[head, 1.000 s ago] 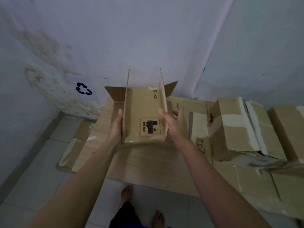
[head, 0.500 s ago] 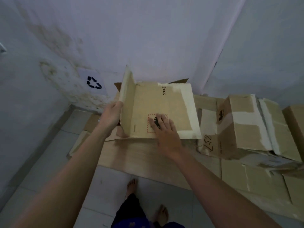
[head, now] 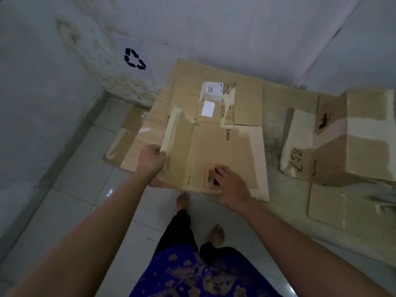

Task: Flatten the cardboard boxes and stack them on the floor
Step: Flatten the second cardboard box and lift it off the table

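Floor (head: 70, 189): pale tile, corner of room. Most of it by the walls is covered w/ flat cardboard, so a good part of the job looks done.

Stack (head: 242, 99): big flattened sheets lying against the back wall, one w/ white labels and torn tape on top. More flat pieces stick out at the left edge and run on to the right, under the box.

Box (head: 351, 138): right of stack, not yet flattened. It keeps its 3-D shape, sagging, w/ wide tape bands and "857" scrawled on a flap. Sits on flat cardboard. At least this one is left to do; whether more stand past the right edge, can't tell.

Sheet (head: 216, 155): the piece in hand, collapsed nearly flat, "PICO" print up, held low over the near edge of the stack. Left flap is tilted up, not fully down. Whether the far edge touches the stack yet: can't tell.

R hand (head: 230, 187): fingers spread, palm pressing down on the sheet over the red-dashed label, not gripping.

L hand (head: 151, 160): closed round the sheet's left flap edge, pinching it.

Judgement: this sheet is about to join the stack. Left to do: lay it, press the flap flat, then the box.
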Demonstrator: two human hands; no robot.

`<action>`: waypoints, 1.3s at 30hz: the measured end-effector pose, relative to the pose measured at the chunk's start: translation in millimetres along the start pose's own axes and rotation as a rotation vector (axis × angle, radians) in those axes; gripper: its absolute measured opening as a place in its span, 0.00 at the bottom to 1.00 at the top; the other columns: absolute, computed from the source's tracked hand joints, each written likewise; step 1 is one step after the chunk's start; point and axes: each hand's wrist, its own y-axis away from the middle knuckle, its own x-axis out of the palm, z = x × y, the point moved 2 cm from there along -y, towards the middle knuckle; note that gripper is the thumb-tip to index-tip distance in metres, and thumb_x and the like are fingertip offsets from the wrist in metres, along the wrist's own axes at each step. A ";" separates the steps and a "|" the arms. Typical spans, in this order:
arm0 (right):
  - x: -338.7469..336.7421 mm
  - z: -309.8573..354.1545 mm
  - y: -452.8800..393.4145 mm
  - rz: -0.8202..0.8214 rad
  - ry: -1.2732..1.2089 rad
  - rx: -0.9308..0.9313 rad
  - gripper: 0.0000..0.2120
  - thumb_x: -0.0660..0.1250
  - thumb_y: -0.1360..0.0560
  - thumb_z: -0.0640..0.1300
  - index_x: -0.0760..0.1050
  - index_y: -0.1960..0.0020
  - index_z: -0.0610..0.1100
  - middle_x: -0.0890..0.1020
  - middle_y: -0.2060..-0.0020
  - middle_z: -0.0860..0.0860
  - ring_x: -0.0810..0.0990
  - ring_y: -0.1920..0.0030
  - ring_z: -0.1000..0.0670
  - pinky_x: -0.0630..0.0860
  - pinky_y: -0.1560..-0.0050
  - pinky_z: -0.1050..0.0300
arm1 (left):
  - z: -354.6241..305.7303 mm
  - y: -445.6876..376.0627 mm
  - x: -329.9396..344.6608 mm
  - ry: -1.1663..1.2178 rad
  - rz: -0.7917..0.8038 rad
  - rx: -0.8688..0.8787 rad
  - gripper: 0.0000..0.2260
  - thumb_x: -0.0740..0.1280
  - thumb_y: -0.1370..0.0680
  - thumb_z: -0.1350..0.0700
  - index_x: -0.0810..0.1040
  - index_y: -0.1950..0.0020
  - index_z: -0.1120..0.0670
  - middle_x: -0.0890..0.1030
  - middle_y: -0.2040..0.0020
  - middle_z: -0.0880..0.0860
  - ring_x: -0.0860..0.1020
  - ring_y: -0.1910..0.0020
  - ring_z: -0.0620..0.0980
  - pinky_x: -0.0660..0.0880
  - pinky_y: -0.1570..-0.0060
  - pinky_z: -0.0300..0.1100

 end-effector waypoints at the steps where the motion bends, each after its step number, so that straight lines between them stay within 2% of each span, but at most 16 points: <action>1: 0.8 -0.1 -4.3 0.041 -0.038 0.020 0.40 0.71 0.27 0.55 0.59 0.21 0.47 0.61 0.22 0.48 0.58 0.23 0.45 0.65 0.29 0.49 | 1.3 -4.1 0.5 -0.019 -0.007 0.000 0.10 0.61 0.26 0.63 0.82 0.54 0.61 0.83 0.56 0.59 0.81 0.55 0.59 0.80 0.55 0.52; 3: 3.3 -1.5 -14.1 0.130 -0.158 0.079 0.40 0.71 0.28 0.56 0.60 0.21 0.47 0.65 0.25 0.48 0.63 0.27 0.44 0.68 0.31 0.48 | 1.0 -12.4 1.0 -0.060 -0.012 -0.003 0.13 0.60 0.27 0.63 0.81 0.49 0.59 0.83 0.51 0.56 0.80 0.50 0.58 0.79 0.49 0.50; 6: -6.0 -5.9 -34.3 0.101 -0.281 0.157 0.31 0.67 0.25 0.51 0.64 0.24 0.46 0.70 0.33 0.48 0.67 0.32 0.45 0.72 0.35 0.47 | -5.5 -30.5 4.3 -0.143 0.025 -0.005 0.16 0.63 0.26 0.60 0.77 0.39 0.59 0.81 0.43 0.57 0.78 0.43 0.60 0.75 0.45 0.49; 10: -33.6 -22.6 -73.5 0.040 -0.283 0.277 0.24 0.63 0.23 0.45 0.66 0.28 0.46 0.70 0.35 0.47 0.69 0.35 0.44 0.72 0.38 0.46 | -24.0 -70.9 10.5 -0.387 0.017 0.116 0.28 0.65 0.25 0.56 0.64 0.26 0.58 0.63 0.24 0.59 0.65 0.28 0.61 0.66 0.32 0.56; 12: -51.3 -35.3 -97.3 0.012 -0.270 0.342 0.25 0.63 0.24 0.45 0.65 0.28 0.46 0.68 0.33 0.46 0.67 0.33 0.43 0.71 0.36 0.46 | -40.4 -97.1 17.6 -0.457 0.018 0.247 0.27 0.65 0.25 0.58 0.66 0.26 0.58 0.59 0.22 0.59 0.61 0.24 0.59 0.62 0.28 0.56; 14: -68.3 -49.5 -119.7 -0.005 -0.273 0.408 0.27 0.63 0.23 0.45 0.61 0.25 0.46 0.64 0.27 0.45 0.64 0.29 0.42 0.69 0.33 0.45 | -57.6 -122.8 31.4 -0.512 0.078 0.363 0.26 0.64 0.24 0.58 0.67 0.26 0.57 0.59 0.21 0.57 0.60 0.24 0.58 0.61 0.27 0.54; 16: -78.6 -65.9 -141.1 -0.011 -0.303 0.474 0.30 0.63 0.22 0.46 0.58 0.22 0.47 0.60 0.24 0.46 0.61 0.27 0.42 0.68 0.32 0.45 | -70.7 -146.7 49.6 -0.555 0.181 0.402 0.26 0.63 0.21 0.55 0.63 0.23 0.55 0.55 0.20 0.56 0.56 0.22 0.57 0.59 0.26 0.54; 19: -80.5 -89.8 -168.4 -0.051 -0.351 0.559 0.27 0.64 0.24 0.45 0.65 0.26 0.49 0.65 0.30 0.46 0.64 0.30 0.44 0.73 0.37 0.45 | -76.0 -179.4 73.3 -0.590 0.267 0.375 0.26 0.61 0.20 0.51 0.61 0.24 0.54 0.52 0.20 0.58 0.53 0.22 0.59 0.57 0.26 0.57; 22: -78.0 -106.8 -184.9 -0.172 -0.343 0.644 0.21 0.70 0.28 0.48 0.73 0.36 0.49 0.69 0.36 0.48 0.68 0.35 0.44 0.73 0.41 0.46 | -69.7 -203.7 81.6 -0.590 0.166 0.376 0.24 0.65 0.23 0.51 0.65 0.29 0.53 0.50 0.20 0.60 0.50 0.22 0.61 0.53 0.26 0.60; 24: -74.3 -118.0 -183.5 -0.289 -0.354 0.793 0.27 0.75 0.35 0.56 0.73 0.40 0.49 0.69 0.36 0.48 0.68 0.35 0.43 0.70 0.40 0.45 | -62.1 -213.3 78.2 -0.572 0.081 0.333 0.30 0.71 0.27 0.48 0.63 0.30 0.52 0.47 0.20 0.61 0.47 0.22 0.64 0.53 0.26 0.61; 26: -69.0 -125.9 -173.4 -0.378 -0.417 0.996 0.39 0.78 0.43 0.65 0.69 0.39 0.50 0.68 0.34 0.46 0.66 0.34 0.41 0.70 0.39 0.43 | -57.6 -217.1 69.7 -0.522 0.016 0.245 0.39 0.75 0.33 0.41 0.60 0.29 0.51 0.51 0.22 0.62 0.52 0.24 0.64 0.57 0.29 0.60; 28: -65.4 -127.4 -166.6 -0.414 -0.490 1.104 0.46 0.79 0.48 0.69 0.66 0.39 0.50 0.69 0.37 0.44 0.67 0.35 0.40 0.72 0.40 0.42 | -58.9 -217.8 61.5 -0.482 -0.038 0.211 0.44 0.77 0.39 0.38 0.61 0.31 0.51 0.62 0.29 0.61 0.62 0.30 0.63 0.63 0.35 0.57; 30: -64.7 -128.3 -165.7 -0.414 -0.500 1.116 0.49 0.79 0.51 0.70 0.63 0.40 0.51 0.70 0.40 0.44 0.69 0.37 0.40 0.74 0.42 0.43 | -62.1 -218.2 58.0 -0.439 -0.054 0.206 0.46 0.80 0.43 0.39 0.62 0.32 0.51 0.67 0.35 0.60 0.67 0.37 0.62 0.67 0.40 0.54; 34: -74.4 -133.3 -169.6 -0.294 -0.488 1.223 0.59 0.80 0.58 0.72 0.61 0.38 0.46 0.70 0.39 0.41 0.69 0.36 0.40 0.73 0.39 0.45 | -71.2 -235.7 54.7 -0.341 -0.002 0.084 0.54 0.84 0.49 0.45 0.59 0.30 0.51 0.71 0.38 0.61 0.69 0.40 0.61 0.70 0.44 0.52; 36: -82.3 -132.0 -169.5 -0.325 -0.441 1.234 0.59 0.81 0.57 0.70 0.60 0.38 0.44 0.73 0.40 0.41 0.73 0.39 0.39 0.73 0.42 0.45 | -73.5 -245.9 52.5 -0.329 0.054 0.040 0.57 0.85 0.52 0.46 0.58 0.30 0.51 0.71 0.37 0.61 0.70 0.39 0.61 0.70 0.43 0.52; 39: -91.3 -122.7 -167.8 -0.415 -0.441 1.187 0.52 0.84 0.45 0.60 0.58 0.35 0.42 0.77 0.42 0.40 0.79 0.45 0.36 0.76 0.49 0.47 | -75.3 -245.2 51.6 -0.286 0.085 0.072 0.57 0.85 0.50 0.47 0.57 0.29 0.50 0.70 0.37 0.61 0.72 0.41 0.62 0.73 0.45 0.53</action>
